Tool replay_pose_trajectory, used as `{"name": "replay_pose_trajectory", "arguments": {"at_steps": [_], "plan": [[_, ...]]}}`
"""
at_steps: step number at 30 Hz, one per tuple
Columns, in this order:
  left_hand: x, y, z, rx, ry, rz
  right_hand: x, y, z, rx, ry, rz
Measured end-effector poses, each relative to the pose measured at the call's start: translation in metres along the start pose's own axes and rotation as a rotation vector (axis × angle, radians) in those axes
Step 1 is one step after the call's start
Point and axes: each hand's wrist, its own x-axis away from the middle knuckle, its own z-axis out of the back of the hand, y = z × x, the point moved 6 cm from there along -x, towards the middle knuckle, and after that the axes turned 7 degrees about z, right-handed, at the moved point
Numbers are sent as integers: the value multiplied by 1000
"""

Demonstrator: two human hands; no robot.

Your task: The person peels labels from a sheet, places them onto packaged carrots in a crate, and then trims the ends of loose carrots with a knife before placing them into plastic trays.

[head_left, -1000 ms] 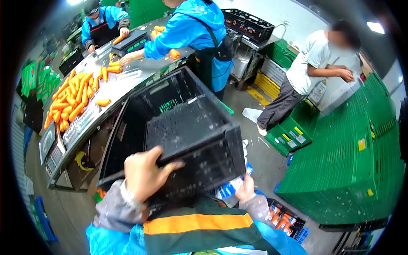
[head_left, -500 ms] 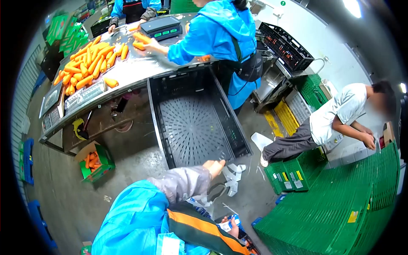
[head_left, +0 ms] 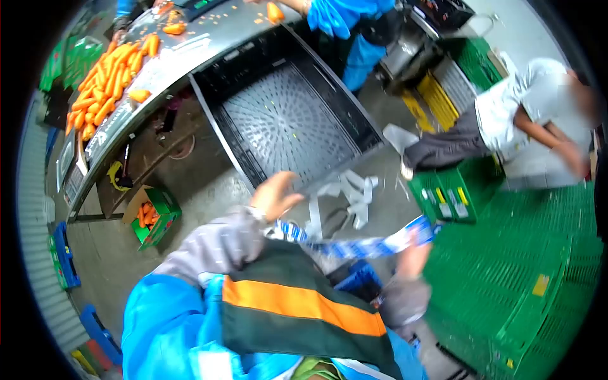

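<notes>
A large black plastic crate (head_left: pixel 285 117) with a slotted floor sits ahead of me, nothing in it. Just past its near corner, my left hand (head_left: pixel 275 197) is held with thumb and fingers apart and holds nothing. Lower right, my right hand (head_left: pixel 413 256), smeared by motion, is closed on the end of a blue-and-white printed strip (head_left: pixel 358 248). That strip stretches across my front, from below my left wrist to my right hand. Its exact kind does not show.
Carrots (head_left: pixel 107 79) are heaped on the metal table (head_left: pixel 190 54), and others fill a green box (head_left: pixel 158 231) below. Crumpled white strips (head_left: pixel 354 199) lie on the floor. Stacked green crates (head_left: pixel 500 266) stand right, near a person (head_left: pixel 506 114). A co-worker in blue (head_left: pixel 354 25) stands across the crate.
My left hand has left the crate's near edge and opened. My right hand has risen and moved right, with the blue-and-white strip now stretched out. The view has shifted.
</notes>
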Motion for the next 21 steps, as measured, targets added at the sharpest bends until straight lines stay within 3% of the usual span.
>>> {"name": "replay_pose_trajectory", "arguments": {"at_steps": [2,3,5,6,8,9,10,11,12,13,15,16,17,18,19,20,21], "plan": [[23,-28,40,101,-32,237,-79,-54,62,-141,100,208],[33,-48,57,174,67,217,-110,-97,93,-227,288,286],[49,-72,91,289,117,243,-130,-223,136,-247,549,669],[56,-72,106,362,155,303,-134,-277,165,-319,574,869],[61,-77,125,424,169,297,-84,-385,96,-508,234,1170],[60,-78,133,448,173,294,-68,-406,92,-371,295,1396],[55,-73,137,479,174,263,-52,-418,74,-72,435,1415],[50,-66,139,512,177,234,-58,-407,50,-131,428,1063],[44,-57,142,540,164,182,-101,-376,69,-206,58,928],[38,-47,145,580,134,159,-78,-380,1,71,113,960],[24,-22,157,640,103,59,-102,-330,-50,178,-144,625],[18,-2,162,680,68,0,-69,-325,-99,261,-227,604],[11,18,167,715,37,-63,-57,-299,-123,215,-360,413],[5,38,169,752,-9,-127,-36,-285,-156,72,-526,491],[0,57,168,786,-60,-189,-14,-270,-182,-63,-615,430],[-5,73,164,820,-101,-223,0,-249,-199,-105,-641,389],[-7,85,158,853,-153,-252,19,-232,-216,-202,-596,204]]}}
